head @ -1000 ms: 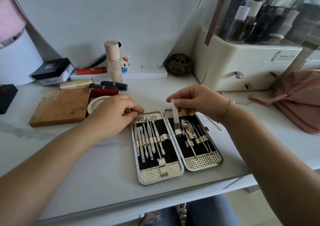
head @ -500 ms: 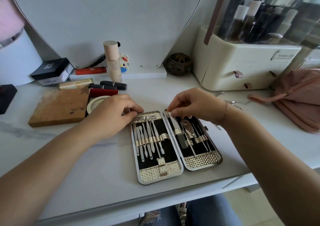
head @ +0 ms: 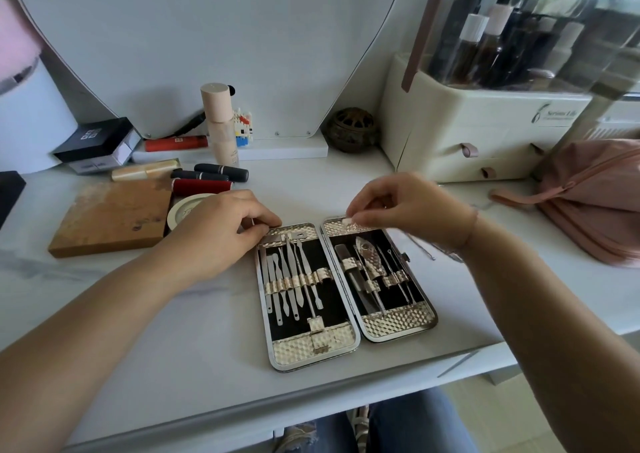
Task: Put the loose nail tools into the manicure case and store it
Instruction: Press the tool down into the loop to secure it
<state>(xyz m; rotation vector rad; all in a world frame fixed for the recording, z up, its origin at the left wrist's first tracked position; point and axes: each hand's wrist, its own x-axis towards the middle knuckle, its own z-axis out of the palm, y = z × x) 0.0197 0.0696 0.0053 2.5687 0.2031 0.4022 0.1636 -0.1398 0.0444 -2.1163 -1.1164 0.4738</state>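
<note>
My right hand has released the nail file, now strapped in the right half of the open manicure case at frame centre; its fingers blur, so I cannot tell its grip. My left hand still pinches the case's upper left corner; slim tools fill that half.

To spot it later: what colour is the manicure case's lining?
Black lining, gold textured ends; head view.
</note>
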